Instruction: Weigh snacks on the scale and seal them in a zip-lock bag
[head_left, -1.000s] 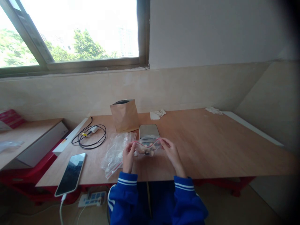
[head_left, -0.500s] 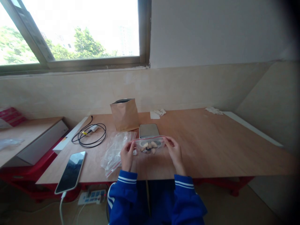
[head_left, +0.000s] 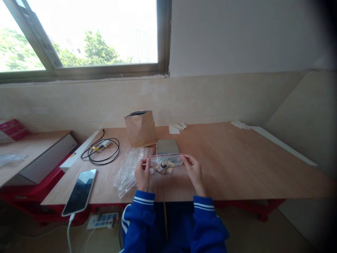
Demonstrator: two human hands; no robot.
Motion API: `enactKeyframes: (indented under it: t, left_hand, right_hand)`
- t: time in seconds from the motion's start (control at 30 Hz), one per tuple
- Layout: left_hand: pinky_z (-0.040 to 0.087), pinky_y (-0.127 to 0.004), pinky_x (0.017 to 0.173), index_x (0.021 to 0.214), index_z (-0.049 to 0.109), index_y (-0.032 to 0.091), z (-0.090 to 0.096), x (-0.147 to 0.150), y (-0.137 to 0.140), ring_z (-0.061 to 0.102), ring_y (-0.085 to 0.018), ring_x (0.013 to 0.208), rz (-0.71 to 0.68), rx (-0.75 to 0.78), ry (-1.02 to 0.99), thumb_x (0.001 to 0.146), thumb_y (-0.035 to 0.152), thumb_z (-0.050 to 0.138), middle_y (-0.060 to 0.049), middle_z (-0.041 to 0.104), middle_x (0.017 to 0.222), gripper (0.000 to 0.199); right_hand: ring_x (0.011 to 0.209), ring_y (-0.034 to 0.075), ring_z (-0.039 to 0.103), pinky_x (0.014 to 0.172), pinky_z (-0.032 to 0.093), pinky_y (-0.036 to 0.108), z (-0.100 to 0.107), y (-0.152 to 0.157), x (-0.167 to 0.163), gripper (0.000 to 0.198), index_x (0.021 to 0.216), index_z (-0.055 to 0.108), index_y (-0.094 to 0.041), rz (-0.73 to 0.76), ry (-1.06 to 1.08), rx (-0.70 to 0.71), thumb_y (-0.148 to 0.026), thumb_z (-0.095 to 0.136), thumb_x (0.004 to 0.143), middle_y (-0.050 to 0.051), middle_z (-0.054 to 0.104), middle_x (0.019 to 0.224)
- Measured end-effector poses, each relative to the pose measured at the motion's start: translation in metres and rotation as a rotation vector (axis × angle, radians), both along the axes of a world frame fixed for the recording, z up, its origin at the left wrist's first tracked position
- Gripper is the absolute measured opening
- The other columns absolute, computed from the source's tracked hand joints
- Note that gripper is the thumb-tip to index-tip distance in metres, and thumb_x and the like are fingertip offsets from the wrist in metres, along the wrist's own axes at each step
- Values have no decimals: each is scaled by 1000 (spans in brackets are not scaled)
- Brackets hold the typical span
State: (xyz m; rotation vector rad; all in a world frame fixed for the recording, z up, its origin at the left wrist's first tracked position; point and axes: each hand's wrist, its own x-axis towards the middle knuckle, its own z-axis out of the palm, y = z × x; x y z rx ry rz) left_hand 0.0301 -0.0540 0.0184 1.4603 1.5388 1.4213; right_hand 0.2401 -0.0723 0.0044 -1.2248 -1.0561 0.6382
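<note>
A clear zip bag [head_left: 172,160] with a red strip along its top is stretched between my two hands. Inside it lie several beige and brown pieces [head_left: 168,168], with something small and dark among them; their kind is too small to tell. My left hand [head_left: 142,175] pinches the bag's left top corner. At the other top corner, my right hand [head_left: 194,174] has its thumb and fingers closed on the edge. Just beyond the bag sits a flat scale-like device [head_left: 167,145]. Flat clear zip bags [head_left: 129,172] lie beside my left hand.
An open brown paper pouch [head_left: 140,129] stands at the back. To the left are a coiled black cable [head_left: 117,154] and a phone [head_left: 80,191] on a charging lead, overhanging the table's front edge. Crumpled tissue [head_left: 181,126] lies near the wall. A power strip [head_left: 102,220] is below.
My right hand has moved slightly left, nearer my left hand. The pieces inside the bag have shifted, and the dark bit now shows higher among them.
</note>
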Motion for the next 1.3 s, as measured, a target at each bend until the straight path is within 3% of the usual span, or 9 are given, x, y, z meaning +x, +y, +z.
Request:
enactKeyframes:
  t: [0.17, 0.43, 0.9, 1.1, 1.3]
  left_hand:
    - [43, -23, 48, 84, 60, 18, 3, -2, -1, 64, -17, 61, -45, 19, -35, 79, 53, 54, -4, 67, 70, 35]
    - [44, -23, 47, 84, 60, 17, 4, -2, -3, 64, -17, 64, -84, -8, -115, 77, 52, 57, -5, 66, 71, 36]
    - [46, -25, 52, 84, 62, 17, 2, -5, -1, 64, -18, 66, -111, -22, -147, 76, 52, 59, -5, 67, 72, 36]
    - [46, -23, 58, 83, 61, 16, 2, -5, 0, 62, -16, 73, -210, -37, -209, 78, 51, 58, -5, 65, 81, 35]
    - [45, -23, 57, 87, 61, 16, 2, -3, 0, 59, -15, 71, -239, -60, -203, 74, 48, 64, -5, 63, 85, 35]
  right_hand:
    - [66, 18, 62, 63, 50, 29, -4, 3, 1, 39, 95, 68, -18, 29, 23, -12, -53, 55, 82, 7, 71, 83]
    - [70, 20, 63, 67, 51, 33, -12, 3, 9, 41, 99, 67, -19, 70, 13, -38, -55, 53, 83, 9, 72, 91]
    - [79, 20, 64, 74, 49, 32, -9, 4, -1, 34, 88, 66, -19, -69, -88, 21, -51, 55, 81, 7, 70, 88]
    - [71, 19, 63, 67, 49, 31, -17, 7, -1, 41, 93, 63, -21, 20, 37, -16, -58, 53, 80, 6, 70, 88]
    - [80, 19, 62, 72, 49, 31, -19, 9, -3, 37, 92, 62, -20, 47, 28, 2, -52, 64, 74, 5, 68, 89]
